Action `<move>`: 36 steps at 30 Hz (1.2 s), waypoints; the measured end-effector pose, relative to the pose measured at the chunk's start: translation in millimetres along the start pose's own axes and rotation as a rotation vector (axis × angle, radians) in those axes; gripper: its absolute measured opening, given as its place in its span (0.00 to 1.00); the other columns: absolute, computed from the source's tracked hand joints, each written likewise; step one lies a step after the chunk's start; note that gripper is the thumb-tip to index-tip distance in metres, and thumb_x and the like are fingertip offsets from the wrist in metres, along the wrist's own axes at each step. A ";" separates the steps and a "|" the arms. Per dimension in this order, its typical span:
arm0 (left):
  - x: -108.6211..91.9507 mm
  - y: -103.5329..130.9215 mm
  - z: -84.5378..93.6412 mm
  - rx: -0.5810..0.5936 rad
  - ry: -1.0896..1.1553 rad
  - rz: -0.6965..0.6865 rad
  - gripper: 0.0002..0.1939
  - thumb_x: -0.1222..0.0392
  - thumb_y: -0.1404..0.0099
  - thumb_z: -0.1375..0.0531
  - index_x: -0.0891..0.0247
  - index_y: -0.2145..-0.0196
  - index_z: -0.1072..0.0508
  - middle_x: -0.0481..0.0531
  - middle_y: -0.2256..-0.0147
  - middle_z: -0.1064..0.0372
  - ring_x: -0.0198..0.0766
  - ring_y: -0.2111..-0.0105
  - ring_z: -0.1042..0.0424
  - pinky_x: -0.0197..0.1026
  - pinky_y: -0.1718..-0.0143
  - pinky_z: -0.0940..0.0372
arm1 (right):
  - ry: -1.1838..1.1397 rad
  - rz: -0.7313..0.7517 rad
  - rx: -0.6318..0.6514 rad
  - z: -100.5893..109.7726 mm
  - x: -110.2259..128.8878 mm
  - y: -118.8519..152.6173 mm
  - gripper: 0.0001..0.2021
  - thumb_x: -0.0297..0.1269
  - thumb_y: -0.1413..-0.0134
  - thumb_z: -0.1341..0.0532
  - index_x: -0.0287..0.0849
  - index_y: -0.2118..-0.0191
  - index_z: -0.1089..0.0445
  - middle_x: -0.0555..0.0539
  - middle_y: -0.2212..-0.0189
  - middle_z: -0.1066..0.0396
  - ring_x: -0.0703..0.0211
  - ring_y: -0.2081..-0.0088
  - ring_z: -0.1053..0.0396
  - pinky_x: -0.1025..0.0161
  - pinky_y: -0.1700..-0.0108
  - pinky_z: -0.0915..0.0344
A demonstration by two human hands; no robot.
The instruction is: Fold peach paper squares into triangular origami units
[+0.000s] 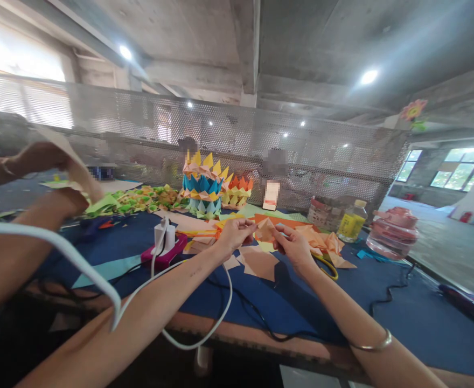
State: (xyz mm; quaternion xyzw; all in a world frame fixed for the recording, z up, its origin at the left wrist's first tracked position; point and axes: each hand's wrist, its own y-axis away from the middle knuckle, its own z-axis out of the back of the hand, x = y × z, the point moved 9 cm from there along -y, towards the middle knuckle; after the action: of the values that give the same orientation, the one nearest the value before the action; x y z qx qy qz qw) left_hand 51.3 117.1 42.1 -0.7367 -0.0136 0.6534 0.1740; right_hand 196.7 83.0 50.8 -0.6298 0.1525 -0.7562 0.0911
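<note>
In the middle of the head view, a small piece of folded peach paper point(265, 230) is held up between my two hands. My left hand point(236, 235) pinches its left edge with thumb and fingertips. On the other side, my right hand point(295, 247) grips the right edge between thumb and forefinger. Loose peach paper sheets point(260, 262) lie on the blue table just below. Several folded peach paper pieces point(325, 242) are heaped beyond my right hand, near the yellow handles of a tool point(329, 268), partly hidden.
A power strip point(162, 257) with a white charger and cables sits left. Behind stand tiered folded-paper pieces point(202, 186) and a green paper heap point(144, 199). A yellow-labelled bottle point(350, 222) and pink jug point(394, 234) are right. A co-worker's hands point(45, 159) handle paper far left.
</note>
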 end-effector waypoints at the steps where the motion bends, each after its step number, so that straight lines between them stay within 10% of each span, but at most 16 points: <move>1: 0.8 0.9 -1.6 0.015 0.001 0.019 0.10 0.56 0.46 0.39 0.67 0.72 0.31 0.44 0.86 0.37 0.27 0.86 0.40 0.30 0.82 0.45 | -0.002 -0.001 0.002 -0.3 0.4 0.2 0.18 0.51 0.59 0.38 0.38 0.68 0.32 0.55 0.87 0.38 0.71 0.85 0.48 0.69 0.81 0.54; 27: 3.6 -2.9 -4.9 0.067 0.088 -0.006 0.09 0.60 0.52 0.35 0.69 0.74 0.26 0.54 0.75 0.29 0.34 0.74 0.30 0.34 0.73 0.37 | 0.070 -0.033 -0.007 2.4 -1.4 1.0 0.16 0.49 0.57 0.39 0.39 0.69 0.32 0.44 0.67 0.28 0.64 0.75 0.32 0.70 0.80 0.45; 36: 1.6 -4.5 -1.8 0.030 0.062 -0.030 0.01 0.68 0.48 0.39 0.69 0.74 0.28 0.52 0.77 0.29 0.32 0.76 0.30 0.33 0.74 0.36 | 0.246 0.107 -0.055 9.6 3.6 -3.3 0.19 0.52 0.57 0.40 0.39 0.69 0.32 0.49 0.77 0.33 0.65 0.78 0.39 0.67 0.78 0.41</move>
State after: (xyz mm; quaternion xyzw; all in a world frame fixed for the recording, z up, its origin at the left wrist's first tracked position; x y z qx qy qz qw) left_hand 54.2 121.2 42.0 -0.7536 -0.0094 0.6276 0.1952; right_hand 205.6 83.9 56.8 -0.5253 0.2165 -0.8174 0.0949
